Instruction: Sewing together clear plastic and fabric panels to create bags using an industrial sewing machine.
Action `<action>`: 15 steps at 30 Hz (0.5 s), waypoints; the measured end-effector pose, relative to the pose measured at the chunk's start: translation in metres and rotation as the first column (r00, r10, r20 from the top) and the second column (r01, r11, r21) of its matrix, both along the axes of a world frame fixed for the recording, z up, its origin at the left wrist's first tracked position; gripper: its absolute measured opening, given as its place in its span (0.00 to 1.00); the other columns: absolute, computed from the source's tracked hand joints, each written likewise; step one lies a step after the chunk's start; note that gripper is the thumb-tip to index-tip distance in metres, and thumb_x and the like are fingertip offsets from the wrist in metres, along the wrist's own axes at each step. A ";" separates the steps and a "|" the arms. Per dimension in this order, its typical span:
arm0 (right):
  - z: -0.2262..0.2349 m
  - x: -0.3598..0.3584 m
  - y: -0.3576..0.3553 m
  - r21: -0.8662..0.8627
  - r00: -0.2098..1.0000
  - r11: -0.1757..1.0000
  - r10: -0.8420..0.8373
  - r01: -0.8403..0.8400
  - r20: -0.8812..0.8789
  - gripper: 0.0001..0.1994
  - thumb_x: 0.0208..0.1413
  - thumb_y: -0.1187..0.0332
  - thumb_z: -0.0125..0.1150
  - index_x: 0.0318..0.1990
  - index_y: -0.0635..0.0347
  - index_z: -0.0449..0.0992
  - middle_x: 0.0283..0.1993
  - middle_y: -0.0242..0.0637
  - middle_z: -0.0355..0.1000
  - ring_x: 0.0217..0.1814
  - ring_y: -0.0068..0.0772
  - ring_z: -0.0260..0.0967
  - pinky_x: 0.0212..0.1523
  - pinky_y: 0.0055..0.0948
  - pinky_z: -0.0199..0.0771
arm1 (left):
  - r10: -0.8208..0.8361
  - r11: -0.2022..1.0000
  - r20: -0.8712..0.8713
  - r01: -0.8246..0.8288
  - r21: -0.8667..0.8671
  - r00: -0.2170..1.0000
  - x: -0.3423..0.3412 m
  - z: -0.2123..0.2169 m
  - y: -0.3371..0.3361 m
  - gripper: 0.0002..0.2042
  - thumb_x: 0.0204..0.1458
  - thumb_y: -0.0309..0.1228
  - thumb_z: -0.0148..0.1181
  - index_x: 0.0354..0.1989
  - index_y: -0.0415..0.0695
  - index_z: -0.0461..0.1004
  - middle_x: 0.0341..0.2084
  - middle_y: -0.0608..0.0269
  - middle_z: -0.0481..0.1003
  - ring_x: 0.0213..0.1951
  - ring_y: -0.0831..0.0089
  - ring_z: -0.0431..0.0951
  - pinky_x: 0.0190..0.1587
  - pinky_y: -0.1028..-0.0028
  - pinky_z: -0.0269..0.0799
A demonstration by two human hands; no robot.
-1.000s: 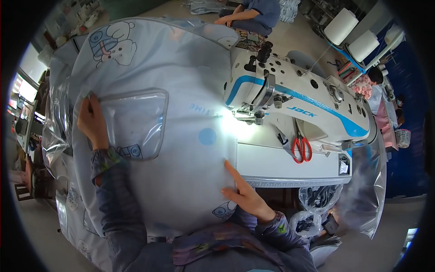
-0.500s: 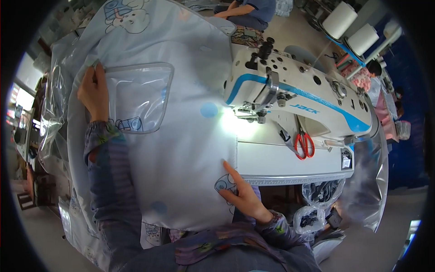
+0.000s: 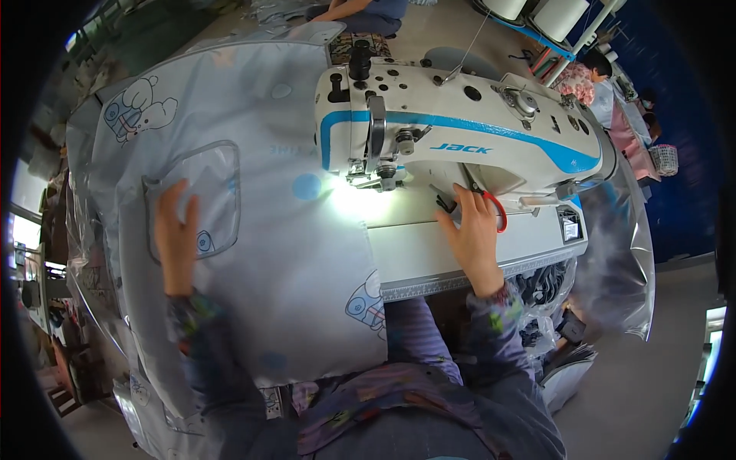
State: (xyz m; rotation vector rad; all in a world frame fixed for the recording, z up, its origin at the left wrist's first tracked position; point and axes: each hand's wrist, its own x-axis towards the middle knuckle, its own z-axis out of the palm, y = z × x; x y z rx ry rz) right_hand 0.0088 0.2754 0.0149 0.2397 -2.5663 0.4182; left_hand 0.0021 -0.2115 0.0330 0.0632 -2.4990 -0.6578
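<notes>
this looks to me like a garment sewing workshop. i see an industrial sewing machine (image 3: pixel 460 138) in white and blue set into a work table (image 3: pixel 429 249), its needle lamp lit, with pale printed fabric (image 3: pixel 261 207) spread across the bed. big thread cones (image 3: pixel 537 11) stand on a rack behind, other people (image 3: pixel 613 100) sit at stations nearby, and clear plastic bags (image 3: pixel 613 253) of cut pieces hang beside the table.

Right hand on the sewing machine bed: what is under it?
The right hand lies over red-handled scissors; one red loop and a dark tip show beside the fingers. The blades and the rest are covered by the hand.
</notes>
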 end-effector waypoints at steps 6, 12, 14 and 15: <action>-0.009 -0.007 -0.010 -0.456 0.968 0.888 0.065 0.055 0.243 0.08 0.58 0.70 0.68 0.40 0.67 0.80 0.30 0.33 0.75 0.30 0.29 0.71 0.34 0.27 0.69 | -0.470 0.833 0.044 0.426 0.352 0.882 0.056 0.009 0.159 0.11 0.58 0.24 0.62 0.49 0.42 0.79 0.45 0.57 0.79 0.44 0.63 0.81 0.48 0.69 0.77; 0.005 0.021 -0.043 -0.954 0.804 0.254 0.527 0.158 0.274 0.04 0.62 0.72 0.66 0.37 0.64 0.81 0.29 0.23 0.74 0.29 0.11 0.65 0.32 0.15 0.62 | -0.565 0.566 0.017 0.373 0.736 0.825 0.052 0.007 0.250 0.11 0.54 0.23 0.68 0.45 0.40 0.77 0.38 0.60 0.77 0.40 0.71 0.80 0.43 0.73 0.77; 0.009 0.032 -0.053 -0.979 0.739 0.140 0.641 0.151 0.206 0.04 0.64 0.71 0.64 0.38 0.62 0.80 0.28 0.23 0.74 0.29 0.11 0.66 0.32 0.15 0.63 | -0.530 0.474 -0.026 0.322 0.819 0.847 0.050 0.008 0.252 0.11 0.53 0.24 0.69 0.44 0.40 0.77 0.37 0.62 0.77 0.39 0.72 0.79 0.42 0.73 0.77; 0.011 0.035 -0.057 -0.979 0.724 0.129 0.659 0.158 0.203 0.03 0.65 0.72 0.63 0.39 0.61 0.79 0.30 0.23 0.74 0.30 0.11 0.68 0.32 0.16 0.64 | -0.595 0.463 -0.012 0.355 0.812 0.803 0.050 0.007 0.250 0.12 0.53 0.24 0.70 0.44 0.40 0.76 0.37 0.63 0.76 0.39 0.74 0.78 0.42 0.74 0.77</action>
